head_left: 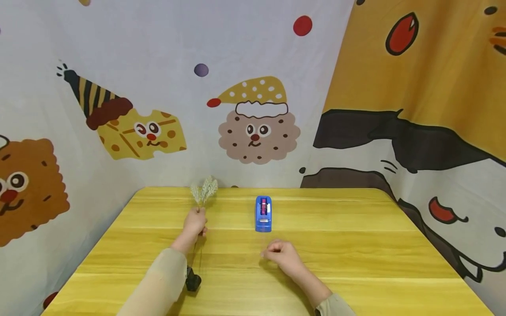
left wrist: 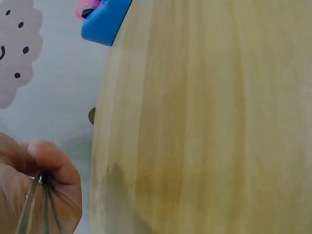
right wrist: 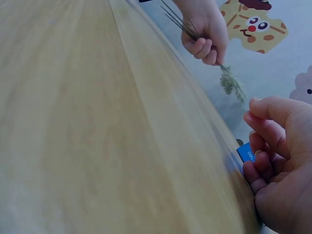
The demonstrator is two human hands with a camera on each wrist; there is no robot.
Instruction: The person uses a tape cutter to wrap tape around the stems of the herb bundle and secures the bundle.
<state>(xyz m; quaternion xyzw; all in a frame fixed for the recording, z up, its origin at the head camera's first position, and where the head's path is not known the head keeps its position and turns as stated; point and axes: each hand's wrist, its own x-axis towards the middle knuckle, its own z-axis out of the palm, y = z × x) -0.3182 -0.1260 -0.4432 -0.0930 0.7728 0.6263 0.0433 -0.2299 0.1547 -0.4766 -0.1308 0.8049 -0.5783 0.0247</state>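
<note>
Sprigs [head_left: 208, 191] run forward lengthwise, plumes [right wrist: 230, 85] foremost, gripped by left fingers [right wrist: 199, 47]; whether curled right fingers [right wrist: 267, 130] hold anything is unclear.

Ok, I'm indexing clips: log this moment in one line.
left hand: grips plant sprigs; right hand: near blue tape dispenser; right grip: unclear

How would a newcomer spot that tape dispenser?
Find the wooden table, then its far edge beneath the printed cookie face. The dispenser sits just this side of that edge. It is bright blue with a pink roll, unlike the pale sprigs to its left.
</note>
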